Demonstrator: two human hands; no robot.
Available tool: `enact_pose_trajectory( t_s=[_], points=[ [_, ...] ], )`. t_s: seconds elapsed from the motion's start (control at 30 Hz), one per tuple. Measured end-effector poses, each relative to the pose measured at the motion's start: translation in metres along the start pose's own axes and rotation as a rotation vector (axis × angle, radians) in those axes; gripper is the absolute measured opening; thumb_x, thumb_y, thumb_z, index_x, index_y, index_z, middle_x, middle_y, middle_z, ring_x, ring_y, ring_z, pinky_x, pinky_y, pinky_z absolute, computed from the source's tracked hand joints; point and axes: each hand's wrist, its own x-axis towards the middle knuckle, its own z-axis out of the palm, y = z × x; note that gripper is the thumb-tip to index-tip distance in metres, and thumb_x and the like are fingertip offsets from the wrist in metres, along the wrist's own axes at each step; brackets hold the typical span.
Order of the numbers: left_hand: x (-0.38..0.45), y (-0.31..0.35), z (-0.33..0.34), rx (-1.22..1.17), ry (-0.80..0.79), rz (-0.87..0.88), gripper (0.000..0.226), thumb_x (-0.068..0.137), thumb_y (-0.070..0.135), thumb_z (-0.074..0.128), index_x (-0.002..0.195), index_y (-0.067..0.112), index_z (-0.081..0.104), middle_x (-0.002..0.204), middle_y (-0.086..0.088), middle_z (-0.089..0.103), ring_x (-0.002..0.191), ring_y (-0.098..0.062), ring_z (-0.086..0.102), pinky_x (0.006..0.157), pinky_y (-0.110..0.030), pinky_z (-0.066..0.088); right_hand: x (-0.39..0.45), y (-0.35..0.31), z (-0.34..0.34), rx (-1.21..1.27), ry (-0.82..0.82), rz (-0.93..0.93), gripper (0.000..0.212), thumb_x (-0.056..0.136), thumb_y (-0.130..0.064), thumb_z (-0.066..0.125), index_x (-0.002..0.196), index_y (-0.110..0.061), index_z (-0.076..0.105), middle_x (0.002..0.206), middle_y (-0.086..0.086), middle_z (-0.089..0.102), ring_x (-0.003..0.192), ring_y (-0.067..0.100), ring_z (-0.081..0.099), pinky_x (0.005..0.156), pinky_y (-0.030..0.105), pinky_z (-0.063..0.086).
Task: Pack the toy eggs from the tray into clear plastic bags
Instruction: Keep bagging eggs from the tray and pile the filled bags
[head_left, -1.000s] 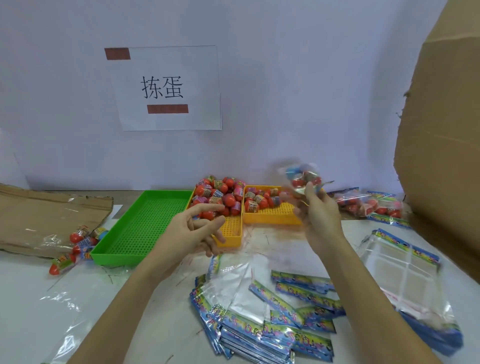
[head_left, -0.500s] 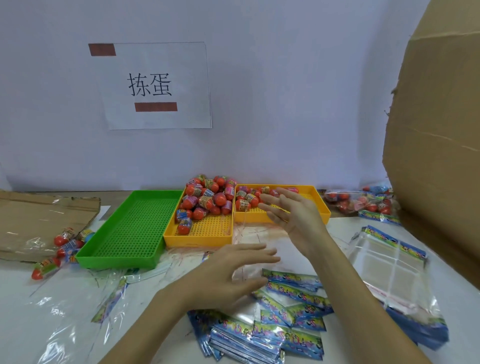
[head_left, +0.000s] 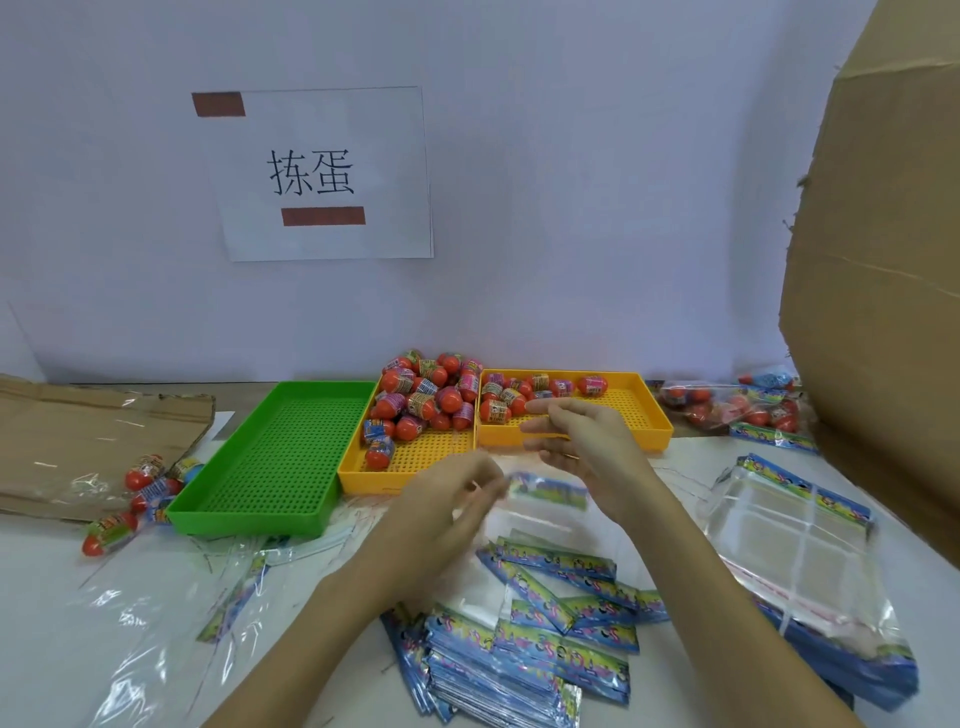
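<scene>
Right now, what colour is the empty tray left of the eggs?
Green, with a perforated grid floor; the tray shows clearly in the head view.

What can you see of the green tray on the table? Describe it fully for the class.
The green tray is a shallow rectangular plastic tray with raised walls and a floor of small holes. It holds nothing. It lies flat on the white table, its right wall against the yellow tray of toy eggs. Loose eggs lie by its left wall. Neither hand touches it.

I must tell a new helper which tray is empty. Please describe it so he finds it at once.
Find the paper sign on the wall; three trays lie in a row below. The green tray is leftmost. Unlike both yellow trays, it holds no eggs.
</scene>
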Motion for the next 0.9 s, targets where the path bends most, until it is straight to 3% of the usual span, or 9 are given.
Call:
enact_pose_trajectory(
  t_s=[0.13, 0.2, 0.33, 0.47, 0.57, 0.67, 0.73, 0.83, 0.9],
  points=[
    [0.007, 0.003, -0.01, -0.535, 0.415, -0.396, 0.022, 0.11, 0.023, 0.051, 0.098, 0.008, 0.06, 0.078, -0.015, 0.074, 0.069, -0.032, 0.076, 0.06, -0.039, 0.063, 0.001, -0.005, 0.0, 0.007, -0.228, 0.0, 0.057, 0.106, -0.056, 0.04, 0.118, -0.012, 0.075, 0.111, 0.007, 0.078, 0.105, 0.024, 0.075, 0.096, 0.037, 0.057],
    [0.009, 0.0, -0.014, -0.71, 0.519, -0.537, 0.025, 0.111, 0.021, 0.05, 0.1, 0.002, 0.061, 0.071, -0.008, 0.072, 0.061, -0.022, 0.072, 0.062, -0.041, 0.064, -0.001, -0.006, 0.0, -0.012, -0.367, 0.005, 0.064, 0.097, -0.069, 0.047, 0.12, -0.017, 0.076, 0.118, -0.002, 0.076, 0.109, 0.018, 0.073, 0.099, 0.036, 0.057],
    [0.012, -0.001, -0.02, -0.935, 0.62, -0.614, 0.025, 0.112, 0.021, 0.048, 0.101, 0.004, 0.062, 0.078, -0.003, 0.074, 0.07, -0.016, 0.07, 0.062, -0.026, 0.061, -0.005, -0.001, -0.003, -0.204, -0.515, -0.073, 0.038, 0.096, -0.042, 0.071, 0.125, -0.018, 0.07, 0.116, 0.003, 0.078, 0.108, 0.021, 0.075, 0.093, 0.032, 0.059],
    [0.015, -0.003, -0.027, -1.077, 0.669, -0.636, 0.024, 0.112, 0.011, 0.043, 0.102, 0.001, 0.062, 0.111, -0.031, 0.071, 0.079, -0.029, 0.069, 0.065, -0.03, 0.063, -0.002, -0.001, -0.003, 0.013, -0.258, -0.03, 0.032, 0.091, -0.017, 0.079, 0.121, -0.011, 0.069, 0.099, 0.011, 0.08, 0.094, 0.024, 0.077, 0.076, 0.024, 0.06],
    [0.016, -0.003, -0.033, -1.272, 0.669, -0.648, 0.021, 0.108, 0.019, 0.05, 0.104, 0.001, 0.061, 0.087, -0.021, 0.071, 0.071, -0.033, 0.074, 0.064, -0.037, 0.065, 0.0, -0.002, -0.005, 0.02, -0.156, -0.082, 0.035, 0.086, -0.017, 0.082, 0.119, -0.01, 0.072, 0.095, 0.015, 0.079, 0.081, 0.022, 0.074, 0.072, 0.025, 0.059],
    [0.017, -0.01, -0.037, -1.155, 0.549, -0.641, 0.04, 0.098, 0.038, 0.07, 0.121, 0.006, 0.065, 0.096, -0.013, 0.08, 0.077, -0.028, 0.075, 0.074, -0.037, 0.067, -0.001, -0.003, -0.006, -0.104, -0.154, -0.172, 0.045, 0.081, -0.025, 0.085, 0.123, -0.019, 0.07, 0.092, 0.013, 0.079, 0.077, 0.021, 0.07, 0.078, 0.031, 0.061],
    [0.016, -0.013, -0.036, -1.0, 0.438, -0.611, 0.052, 0.083, 0.029, 0.084, 0.126, 0.006, 0.066, 0.102, -0.009, 0.081, 0.079, -0.023, 0.076, 0.071, -0.028, 0.064, -0.002, -0.004, -0.006, -0.179, -0.182, -0.215, 0.053, 0.085, -0.023, 0.083, 0.133, -0.026, 0.06, 0.09, 0.009, 0.08, 0.08, 0.024, 0.075, 0.083, 0.034, 0.063],
    [0.012, -0.016, -0.034, -0.922, 0.399, -0.616, 0.058, 0.063, 0.023, 0.093, 0.115, 0.008, 0.071, 0.087, -0.005, 0.078, 0.069, -0.018, 0.072, 0.065, -0.025, 0.061, -0.003, -0.003, -0.002, -0.181, -0.166, -0.262, 0.058, 0.087, -0.029, 0.081, 0.138, -0.028, 0.053, 0.083, 0.003, 0.078, 0.077, 0.02, 0.073, 0.079, 0.031, 0.061],
    [0.01, -0.017, -0.033, -0.853, 0.402, -0.584, 0.047, 0.069, 0.029, 0.092, 0.108, 0.009, 0.075, 0.089, -0.01, 0.079, 0.07, -0.018, 0.073, 0.065, -0.028, 0.062, -0.002, -0.002, 0.003, -0.134, -0.098, -0.288, 0.052, 0.091, -0.025, 0.078, 0.137, -0.024, 0.054, 0.074, 0.002, 0.073, 0.073, 0.017, 0.069, 0.078, 0.033, 0.057]
  ],
)
